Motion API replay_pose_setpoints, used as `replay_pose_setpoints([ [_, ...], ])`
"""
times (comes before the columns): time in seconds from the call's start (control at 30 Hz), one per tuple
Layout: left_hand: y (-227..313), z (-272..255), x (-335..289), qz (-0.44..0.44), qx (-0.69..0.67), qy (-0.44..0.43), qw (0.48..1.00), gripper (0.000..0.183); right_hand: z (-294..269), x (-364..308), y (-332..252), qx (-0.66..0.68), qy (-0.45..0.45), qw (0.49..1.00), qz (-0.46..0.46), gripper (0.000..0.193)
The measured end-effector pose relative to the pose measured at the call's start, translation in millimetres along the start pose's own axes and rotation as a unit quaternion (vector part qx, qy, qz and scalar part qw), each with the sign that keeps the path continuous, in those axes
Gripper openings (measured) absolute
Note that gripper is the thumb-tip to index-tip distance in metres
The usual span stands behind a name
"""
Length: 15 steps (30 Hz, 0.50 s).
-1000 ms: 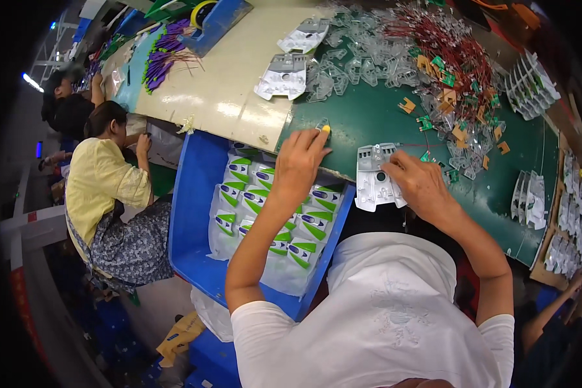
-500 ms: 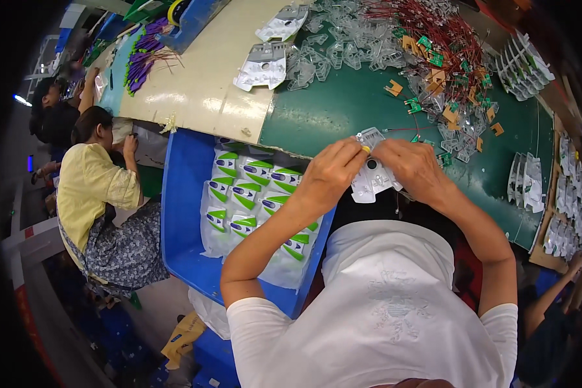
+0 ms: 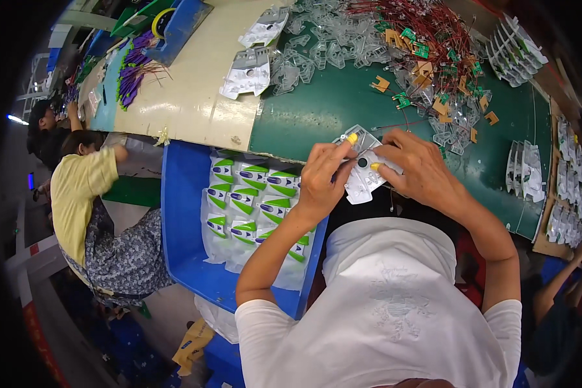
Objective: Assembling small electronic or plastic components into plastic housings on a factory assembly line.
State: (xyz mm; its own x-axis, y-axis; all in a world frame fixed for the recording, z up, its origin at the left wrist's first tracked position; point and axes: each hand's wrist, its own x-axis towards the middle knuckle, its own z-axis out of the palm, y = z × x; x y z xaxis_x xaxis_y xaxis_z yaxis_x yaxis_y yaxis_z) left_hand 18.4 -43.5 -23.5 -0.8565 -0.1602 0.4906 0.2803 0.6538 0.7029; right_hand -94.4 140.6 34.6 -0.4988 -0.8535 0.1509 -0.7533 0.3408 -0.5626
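Observation:
A white and grey moulded plastic shell [image 3: 360,189] with a dark round hole lies between my hands at the near edge of the green work surface. My left hand [image 3: 323,178] grips its left side, with a yellow cover on one fingertip at the upper end. On the other side, my right hand [image 3: 423,171] bends over the shell, its yellow-covered thumb near the hole. The right fingers press at the shell's upper part; a small piece between them cannot be made out. Red wire [image 3: 404,124] runs from the shell's upper side toward the pile behind.
Clear plastic parts [image 3: 333,45], red wires and green circuit boards [image 3: 420,50] are heaped at the back. Two more shells [image 3: 247,72] lie at the back left; others stand stacked [image 3: 526,169] at right. A blue bin [image 3: 181,213] holds white-and-green pieces. A person in yellow [image 3: 77,194] sits left.
My right hand has opened out and shifted its fingers, so its yellow-tipped thumb now shows. My left fingers have moved along the shell. The view has shifted slightly; the seated person's arm has moved.

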Motion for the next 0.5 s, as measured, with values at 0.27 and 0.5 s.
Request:
replay_pose_setpoints([
  [0.27, -0.8, -9.7, 19.7, 0.019, -0.022, -0.137, 0.990, 0.067, -7.5, -1.2, -8.0, -0.062, 0.001, 0.997, -0.041, 0.017],
  [0.5, 2.3, -13.7, 16.3, 0.024, 0.008, -0.148, 0.989, 0.074, -21.9, -4.4, -21.0, 0.239, -0.006, 0.971, -0.002, 0.024],
])
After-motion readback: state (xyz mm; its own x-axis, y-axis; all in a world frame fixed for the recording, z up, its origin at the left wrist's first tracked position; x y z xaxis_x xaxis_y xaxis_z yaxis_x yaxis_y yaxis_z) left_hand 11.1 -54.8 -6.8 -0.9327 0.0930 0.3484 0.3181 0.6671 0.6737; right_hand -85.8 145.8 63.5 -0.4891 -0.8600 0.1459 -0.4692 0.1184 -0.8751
